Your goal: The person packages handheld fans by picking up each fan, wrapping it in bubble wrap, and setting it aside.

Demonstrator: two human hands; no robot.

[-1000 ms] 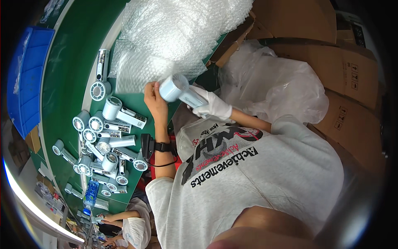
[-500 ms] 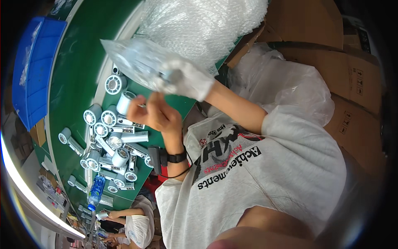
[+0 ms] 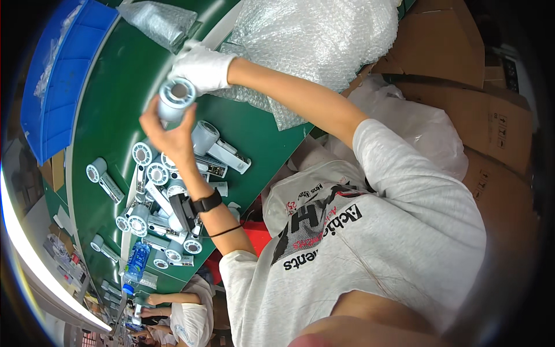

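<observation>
My left hand, bare with a black band on its wrist, is closed round a pale blue-grey hair dryer. The dryer's round vented end faces up. My right hand, in a white glove, is right beside that dryer's head; its fingers are partly hidden and blurred. Just beyond the glove, a filled bubble-wrap bag lies on the green table. Nearer, a pile of similar hair dryers covers the table, some with exposed parts in their handles.
A large heap of bubble wrap is at the far right, beside cardboard boxes and a clear plastic sack. On the left is a blue bin. A water bottle lies near the pile; co-workers sit farther down the line.
The bubble-wrap bag has left my right hand and lies on the far part of the table. My left hand has moved away from me and taken hold of a hair dryer.
</observation>
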